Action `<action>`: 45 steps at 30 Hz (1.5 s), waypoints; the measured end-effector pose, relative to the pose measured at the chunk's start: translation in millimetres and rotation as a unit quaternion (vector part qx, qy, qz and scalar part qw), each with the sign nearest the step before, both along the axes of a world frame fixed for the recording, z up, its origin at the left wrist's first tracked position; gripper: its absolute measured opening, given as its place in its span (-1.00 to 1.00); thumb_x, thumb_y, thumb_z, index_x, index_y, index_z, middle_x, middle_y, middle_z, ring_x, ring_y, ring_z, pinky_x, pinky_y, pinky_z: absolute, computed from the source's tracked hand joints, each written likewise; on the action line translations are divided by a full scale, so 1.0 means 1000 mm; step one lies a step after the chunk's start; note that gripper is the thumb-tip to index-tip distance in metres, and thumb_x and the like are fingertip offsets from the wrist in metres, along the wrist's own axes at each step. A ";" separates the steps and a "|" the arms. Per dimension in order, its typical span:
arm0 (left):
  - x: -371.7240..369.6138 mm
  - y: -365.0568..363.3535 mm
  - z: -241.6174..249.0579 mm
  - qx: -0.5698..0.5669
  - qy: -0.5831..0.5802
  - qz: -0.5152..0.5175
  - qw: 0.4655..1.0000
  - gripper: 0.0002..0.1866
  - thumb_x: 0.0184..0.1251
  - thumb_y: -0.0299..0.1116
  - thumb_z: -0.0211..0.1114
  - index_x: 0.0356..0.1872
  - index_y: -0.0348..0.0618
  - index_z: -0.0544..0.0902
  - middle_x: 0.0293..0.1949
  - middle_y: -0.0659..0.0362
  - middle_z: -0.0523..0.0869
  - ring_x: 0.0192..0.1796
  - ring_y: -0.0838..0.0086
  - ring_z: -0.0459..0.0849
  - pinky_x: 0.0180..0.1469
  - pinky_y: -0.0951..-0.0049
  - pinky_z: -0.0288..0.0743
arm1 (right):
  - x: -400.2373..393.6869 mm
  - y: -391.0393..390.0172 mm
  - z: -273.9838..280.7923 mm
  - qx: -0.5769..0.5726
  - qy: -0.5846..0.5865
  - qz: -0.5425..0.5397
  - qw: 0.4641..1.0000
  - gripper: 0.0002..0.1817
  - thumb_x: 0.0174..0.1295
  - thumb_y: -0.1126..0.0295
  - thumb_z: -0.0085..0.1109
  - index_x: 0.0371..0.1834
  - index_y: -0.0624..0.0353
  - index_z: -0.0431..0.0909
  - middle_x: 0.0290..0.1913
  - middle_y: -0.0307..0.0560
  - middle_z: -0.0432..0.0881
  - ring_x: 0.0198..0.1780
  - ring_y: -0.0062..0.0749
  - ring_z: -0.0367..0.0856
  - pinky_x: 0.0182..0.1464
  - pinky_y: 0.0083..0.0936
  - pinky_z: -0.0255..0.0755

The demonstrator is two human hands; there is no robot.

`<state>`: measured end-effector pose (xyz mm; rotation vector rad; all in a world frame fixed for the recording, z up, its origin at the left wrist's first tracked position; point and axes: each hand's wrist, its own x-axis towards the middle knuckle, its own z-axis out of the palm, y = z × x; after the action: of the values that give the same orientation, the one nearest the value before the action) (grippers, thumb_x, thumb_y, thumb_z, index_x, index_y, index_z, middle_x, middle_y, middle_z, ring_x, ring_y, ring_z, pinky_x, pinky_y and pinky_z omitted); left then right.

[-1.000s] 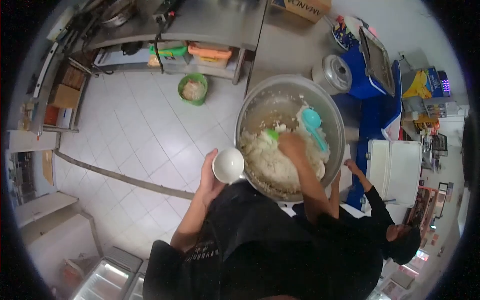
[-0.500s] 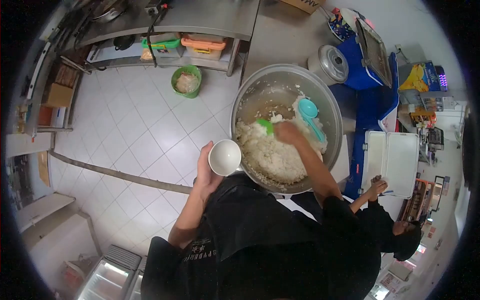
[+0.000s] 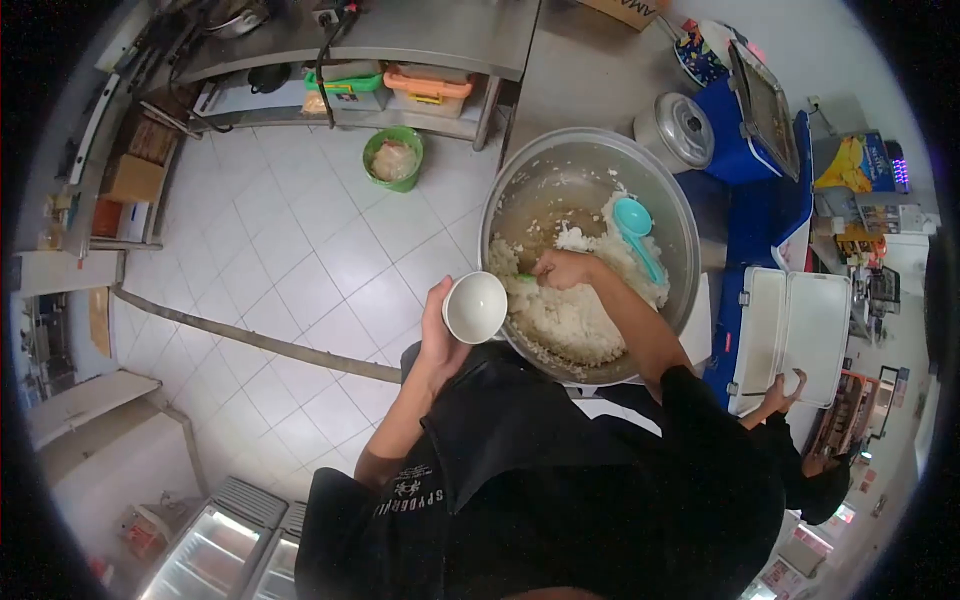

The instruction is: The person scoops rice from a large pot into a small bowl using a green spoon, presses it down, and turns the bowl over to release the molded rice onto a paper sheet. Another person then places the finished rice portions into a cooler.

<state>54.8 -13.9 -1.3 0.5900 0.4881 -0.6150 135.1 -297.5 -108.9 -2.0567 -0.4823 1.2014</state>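
A large metal pot (image 3: 688,250) of cooked white rice (image 3: 575,322) stands in front of me. My left hand (image 3: 437,325) is closed around a small white bowl (image 3: 475,308), held beside the pot's left rim with its empty inside showing. Over the rice, my right hand (image 3: 566,270) grips a green rice paddle (image 3: 526,278); the hand hides its handle and its blade is partly covered by rice. Resting on the rice at the right is a turquoise ladle (image 3: 632,217).
Behind the pot stands a lidded metal pot (image 3: 680,130). Blue coolers (image 3: 735,130) line the right, one white lid (image 3: 815,335) raised, near a co-worker's hand (image 3: 785,395). A green bucket (image 3: 394,160) sits on the tiled floor, by a steel shelf (image 3: 430,55).
My right hand has moved the paddle left and down into the rice near the bowl. The whole view has shifted slightly. The co-worker's hand has moved along the cooler.
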 end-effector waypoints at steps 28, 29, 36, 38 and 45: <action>0.001 0.006 0.004 -0.027 0.050 0.011 0.998 -0.43 0.40 0.14 -0.09 0.03 -0.18 0.55 -0.07 0.08 0.67 -0.01 0.29 0.63 0.07 0.29 0.46 | 0.017 0.017 0.038 -0.255 -0.274 -0.096 0.922 -0.69 0.12 0.33 0.19 -0.08 0.16 0.65 -0.23 0.22 0.68 -0.14 0.10 0.67 -0.08 -0.10 0.53; 0.000 0.004 0.001 -0.024 0.038 0.009 0.999 -0.42 0.40 0.14 -0.09 0.03 -0.19 0.55 -0.07 0.08 0.67 -0.01 0.29 0.63 0.07 0.29 0.46 | 0.005 0.011 0.012 -0.181 -0.288 -0.082 0.937 -0.72 0.10 0.39 0.12 -0.11 0.13 0.65 -0.30 0.21 0.66 -0.24 0.10 0.65 -0.17 -0.12 0.52; -0.001 0.002 -0.007 -0.032 0.013 0.020 0.999 -0.41 0.40 0.15 -0.10 0.01 -0.19 0.57 -0.07 0.08 0.68 -0.02 0.30 0.63 0.05 0.29 0.46 | 0.002 0.004 -0.003 0.017 -0.037 -0.055 0.998 -0.87 0.17 0.49 0.07 -0.35 0.27 0.63 -0.56 -0.20 0.51 -0.54 -0.46 0.42 -0.45 -0.44 0.34; 0.000 0.002 -0.004 -0.035 0.023 0.026 0.999 -0.41 0.41 0.15 -0.11 0.03 -0.19 0.56 -0.06 0.09 0.67 -0.03 0.30 0.63 0.05 0.29 0.46 | 0.004 0.004 0.015 0.019 0.051 -0.051 0.997 -0.87 0.23 0.47 0.08 -0.38 0.23 0.62 -0.58 -0.38 0.37 -0.55 -0.66 0.30 -0.53 -0.58 0.22; 0.023 -0.019 0.039 0.327 -0.161 0.021 0.931 -0.40 0.49 0.08 -0.06 0.17 -0.34 0.42 0.06 -0.01 0.58 0.13 0.37 0.53 0.21 0.40 0.34 | -0.022 -0.048 0.063 0.076 0.236 -0.237 0.939 -0.83 0.29 0.36 0.20 -0.46 0.11 0.57 -0.65 -0.44 0.28 -0.64 -0.82 0.11 -0.63 -0.69 -0.06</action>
<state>77.4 -33.4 37.8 1.2882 0.3876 -0.2912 112.7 -345.6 -46.1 -1.5531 0.1430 1.2505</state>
